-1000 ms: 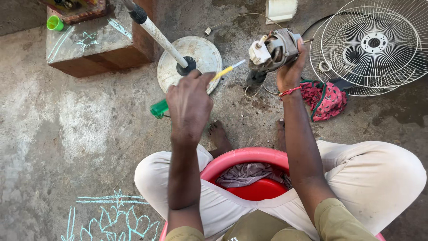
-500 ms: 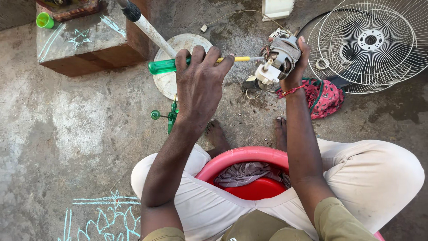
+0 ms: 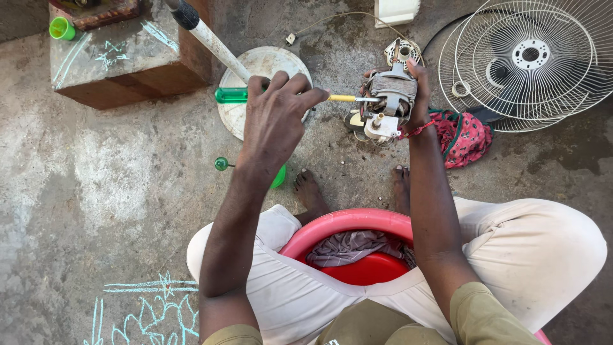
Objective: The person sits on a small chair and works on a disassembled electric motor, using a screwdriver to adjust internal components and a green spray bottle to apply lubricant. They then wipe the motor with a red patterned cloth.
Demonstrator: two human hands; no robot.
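Concrete floor point(image 3: 96, 191) with fan grille point(image 3: 530, 61)

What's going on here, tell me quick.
A person sits on a red tub on the concrete floor. The right hand holds a fan motor up. The left hand grips a green-handled screwdriver, its tip set against the motor. A fan guard, a round base with its pole, and a second screwdriver lie around on the floor.

Single head-worn view, looking steeply down from above. Close over the lap; concrete floor point(image 3: 96, 191) fills the frame beyond.
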